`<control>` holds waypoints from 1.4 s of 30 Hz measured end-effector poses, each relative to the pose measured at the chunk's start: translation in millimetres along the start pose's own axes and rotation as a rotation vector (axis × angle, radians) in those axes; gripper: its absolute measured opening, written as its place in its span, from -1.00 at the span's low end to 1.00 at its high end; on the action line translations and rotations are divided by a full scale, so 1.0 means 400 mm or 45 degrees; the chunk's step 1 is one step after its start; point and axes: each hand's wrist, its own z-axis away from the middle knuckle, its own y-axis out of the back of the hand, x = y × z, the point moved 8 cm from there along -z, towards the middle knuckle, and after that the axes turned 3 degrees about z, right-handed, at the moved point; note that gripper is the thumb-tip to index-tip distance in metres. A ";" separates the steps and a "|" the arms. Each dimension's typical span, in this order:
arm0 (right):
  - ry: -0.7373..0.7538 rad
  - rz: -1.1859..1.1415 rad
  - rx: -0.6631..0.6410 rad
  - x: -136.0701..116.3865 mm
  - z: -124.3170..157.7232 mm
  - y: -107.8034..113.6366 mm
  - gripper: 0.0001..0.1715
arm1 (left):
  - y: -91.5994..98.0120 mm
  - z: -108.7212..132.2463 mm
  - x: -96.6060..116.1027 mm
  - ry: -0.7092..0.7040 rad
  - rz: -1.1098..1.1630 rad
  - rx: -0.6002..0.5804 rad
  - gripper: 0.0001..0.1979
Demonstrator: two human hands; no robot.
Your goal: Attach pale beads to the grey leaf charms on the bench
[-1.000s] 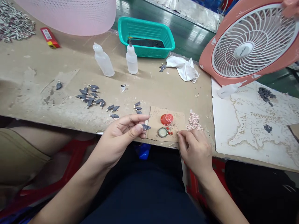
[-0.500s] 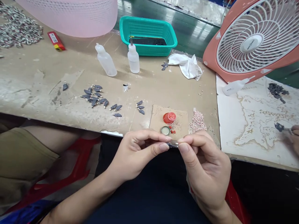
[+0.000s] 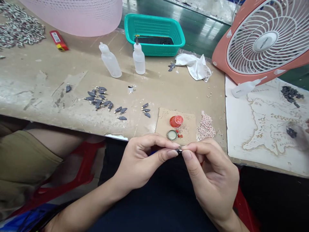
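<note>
Head view: one small dark-grey piece, whitish glints on its surface, outline mostly hidden by fingertips, located between both hands at the near edge of the brown-covered bench. Left hand and right hand: each grip thumb against forefinger, pinching the piece from opposite sides. Beyond: loose leaf-shaped dark-grey pieces with pale bead-like tips.

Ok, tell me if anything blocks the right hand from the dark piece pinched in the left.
Nothing visible does. The left hand pinches the dark piece, and the right hand is right beside it. The bottle cap and red container sit beyond, on the cardboard, not between them.
</note>
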 end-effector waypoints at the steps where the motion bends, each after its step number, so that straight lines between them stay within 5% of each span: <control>1: 0.002 0.008 0.000 0.000 0.000 -0.001 -0.84 | 0.001 0.000 -0.001 -0.001 -0.011 0.005 -0.80; 29: 0.069 0.160 -0.075 0.003 0.006 -0.013 -0.89 | 0.011 0.016 0.008 -0.093 -0.147 0.102 -0.78; 42: 0.043 0.120 -0.146 0.026 0.021 -0.021 -0.89 | -0.021 0.011 0.041 -0.322 -0.572 -0.198 -0.86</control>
